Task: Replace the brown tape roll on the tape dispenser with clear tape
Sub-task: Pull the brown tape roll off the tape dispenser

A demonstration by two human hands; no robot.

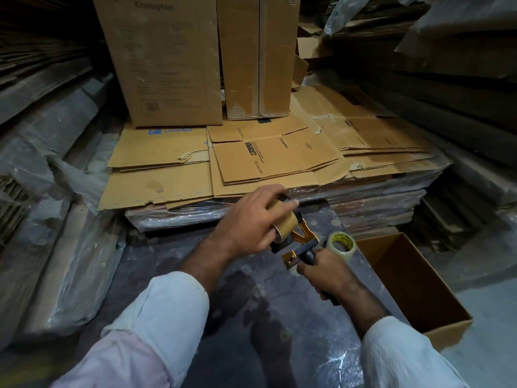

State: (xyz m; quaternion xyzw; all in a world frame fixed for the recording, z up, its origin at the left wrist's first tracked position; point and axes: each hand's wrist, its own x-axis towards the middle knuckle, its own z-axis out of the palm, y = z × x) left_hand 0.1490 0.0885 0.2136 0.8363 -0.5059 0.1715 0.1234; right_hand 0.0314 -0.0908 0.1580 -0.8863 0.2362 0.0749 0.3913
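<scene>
Right hand [330, 273] clenched on handle of tape dispenser [300, 243], steadying it. Left hand [249, 222] grasping brown tape roll [282, 221], which sits on the dispenser hub. Best move looks like pulling the roll straight off sideways, handle kept firm. Clear tape [342, 245] waits just beside, by open box [414, 287]. Flattened cardboard [251, 158] stacked beyond.

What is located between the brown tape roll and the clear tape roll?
In the head view, the dispenser's orange frame lies between the brown tape roll and clear tape roll.
</scene>
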